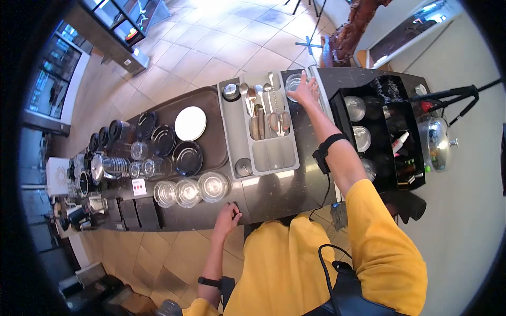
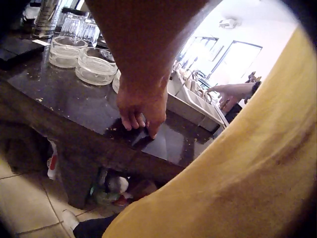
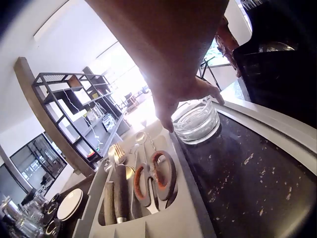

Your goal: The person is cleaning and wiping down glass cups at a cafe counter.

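A clear glass dish (image 1: 294,84) (image 3: 197,124) stands on the dark counter just right of the grey cutlery tray (image 1: 261,158). The right hand (image 1: 307,91) (image 3: 185,96) is over it, thumb and fingers spread around its rim; the far side is hidden by the hand. The left hand (image 1: 226,218) (image 2: 142,109) rests on the counter's near edge with loosely bent fingers and holds nothing. Three similar glass dishes (image 1: 213,187) (image 2: 95,67) stand in a row behind and left of it. Spoons, forks and scissors (image 3: 154,181) lie in the cutlery tray.
A brown tray (image 1: 204,100) with black bowls and a white plate (image 1: 190,124) stands left of the cutlery tray. Glasses and a metal pot (image 1: 108,167) are farther left. On the right, a black organizer (image 1: 380,158) holds more glass dishes (image 1: 355,108) and bottles.
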`<state>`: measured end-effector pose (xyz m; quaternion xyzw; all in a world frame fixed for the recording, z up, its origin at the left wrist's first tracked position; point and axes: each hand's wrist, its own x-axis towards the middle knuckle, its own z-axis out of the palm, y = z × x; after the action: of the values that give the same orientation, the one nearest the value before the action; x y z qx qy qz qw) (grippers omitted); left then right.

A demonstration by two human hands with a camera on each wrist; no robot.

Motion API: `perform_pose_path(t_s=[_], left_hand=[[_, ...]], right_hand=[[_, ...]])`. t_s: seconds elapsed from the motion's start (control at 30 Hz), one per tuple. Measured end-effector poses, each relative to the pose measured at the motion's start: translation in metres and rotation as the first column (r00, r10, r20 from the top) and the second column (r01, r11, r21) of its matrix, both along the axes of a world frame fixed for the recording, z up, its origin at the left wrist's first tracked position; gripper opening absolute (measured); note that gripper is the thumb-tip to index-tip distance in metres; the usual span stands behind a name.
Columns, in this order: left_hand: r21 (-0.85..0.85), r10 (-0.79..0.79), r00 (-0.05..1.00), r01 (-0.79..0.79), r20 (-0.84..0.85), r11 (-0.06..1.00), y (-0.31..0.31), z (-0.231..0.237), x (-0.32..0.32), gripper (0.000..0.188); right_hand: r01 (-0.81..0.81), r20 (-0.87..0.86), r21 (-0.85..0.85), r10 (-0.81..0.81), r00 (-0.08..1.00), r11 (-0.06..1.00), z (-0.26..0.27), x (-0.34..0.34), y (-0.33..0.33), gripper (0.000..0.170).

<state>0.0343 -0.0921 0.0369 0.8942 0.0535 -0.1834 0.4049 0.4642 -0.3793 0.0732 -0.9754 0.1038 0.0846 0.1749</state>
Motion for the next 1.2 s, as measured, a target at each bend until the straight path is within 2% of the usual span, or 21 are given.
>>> perform_pose_path(t_s=[0.13,0.33,0.4,0.47,0.5,0.53,0.57,0.6,0.67,0.73,0.77,0.8,0.83,0.87,0.93,0.97,1.03,1.1,1.13,1.17,1.2], left_hand=[[0.011,0.031,0.999,-0.031,-0.03,0.999,-0.003,0.003,0.003,0.021],[0.012,0.072,0.996,-0.072,-0.058,0.997,-0.005,0.002,0.003,0.019],[0.016,0.057,0.998,-0.057,-0.01,0.998,-0.003,0.0,0.002,0.019],[0.018,0.062,0.998,-0.061,-0.023,0.998,-0.004,0.002,0.004,0.019],[0.021,0.054,0.998,-0.054,-0.013,0.998,-0.004,0.004,0.005,0.019],[0.014,0.057,0.998,-0.057,-0.021,0.998,-0.006,0.005,0.006,0.019],[0.016,0.055,0.998,-0.055,-0.015,0.998,-0.007,0.007,0.006,0.019],[0.018,0.051,0.999,-0.051,-0.003,0.999,-0.008,0.008,0.007,0.019],[0.042,0.021,1.0,-0.022,0.01,0.999,-0.011,0.008,0.006,0.016],[-0.075,-0.036,0.999,0.037,0.025,0.997,-0.021,0.015,0.015,0.011],[-0.076,-0.055,0.998,0.057,0.025,0.995,-0.031,0.031,0.022,0.011],[-0.127,0.015,0.997,-0.005,0.081,0.992,-0.046,0.06,0.032,0.009],[-0.182,0.089,0.987,-0.064,0.134,0.981,-0.059,0.084,0.041,0.007],[-0.185,0.071,0.987,-0.044,0.141,0.982,-0.066,0.098,0.051,0.007],[-0.221,0.071,0.887,0.036,0.456,0.975,-0.077,0.123,0.078,0.01],[-0.203,0.028,0.853,0.092,0.521,0.975,-0.083,0.14,0.094,0.01],[-0.132,-0.097,0.838,0.197,0.537,0.971,-0.096,0.155,0.126,0.014],[-0.055,-0.214,0.81,0.29,0.546,0.956,-0.118,0.157,0.158,0.019],[0.034,-0.291,0.771,0.331,0.567,0.943,-0.131,0.152,0.174,0.026],[0.125,-0.364,0.726,0.362,0.583,0.924,-0.143,0.147,0.19,0.033],[0.141,-0.384,0.717,0.377,0.582,0.916,-0.155,0.141,0.202,0.033]], right_hand=[[-0.063,-0.092,-0.055,0.058,0.994,0.997,-0.002,0.012,-0.001,0.113],[-0.056,-0.016,0.015,0.056,0.998,0.998,-0.018,0.02,-0.012,0.121],[-0.015,0.117,0.052,0.009,0.993,0.999,-0.025,0.016,-0.016,0.117],[-0.038,0.178,0.164,0.009,0.984,0.986,0.003,-0.002,-0.018,0.113],[-0.041,0.165,0.159,0.014,0.986,0.986,0.014,-0.013,-0.019,0.113],[-0.083,0.263,0.19,0.031,0.964,0.978,0.024,-0.024,-0.023,0.113],[-0.124,0.356,0.217,0.04,0.934,0.968,0.034,-0.039,-0.025,0.112],[-0.121,0.352,0.211,0.04,0.935,0.97,0.045,-0.058,-0.028,0.112],[-0.306,0.456,0.268,0.159,0.876,0.914,0.065,-0.107,-0.031,0.107],[-0.392,0.439,0.306,0.237,0.867,0.868,0.079,-0.164,-0.029,0.105],[-0.454,0.445,0.315,0.293,0.847,0.834,0.078,-0.193,-0.028,0.104],[-0.513,0.452,0.322,0.347,0.821,0.795,0.077,-0.222,-0.027,0.103],[-0.519,0.398,0.32,0.384,0.833,0.792,0.082,-0.25,-0.022,0.103],[-0.525,0.346,0.319,0.419,0.839,0.789,0.087,-0.276,-0.017,0.103],[-0.527,0.138,0.378,0.516,0.845,0.761,0.082,-0.317,-0.01,0.104],[-0.533,0.108,0.407,0.54,0.835,0.742,0.074,-0.333,-0.005,0.104],[-0.514,0.097,0.44,0.529,0.843,0.737,0.045,-0.354,0.007,0.105],[-0.675,0.192,0.411,0.665,0.722,0.613,0.012,-0.362,0.017,0.106],[-0.665,0.209,0.411,0.646,0.734,0.623,0.005,-0.362,0.023,0.106],[-0.719,0.191,0.355,0.707,0.681,0.598,-0.001,-0.359,0.028,0.108],[-0.767,0.161,0.305,0.763,0.626,0.565,-0.005,-0.36,0.032,0.109]])
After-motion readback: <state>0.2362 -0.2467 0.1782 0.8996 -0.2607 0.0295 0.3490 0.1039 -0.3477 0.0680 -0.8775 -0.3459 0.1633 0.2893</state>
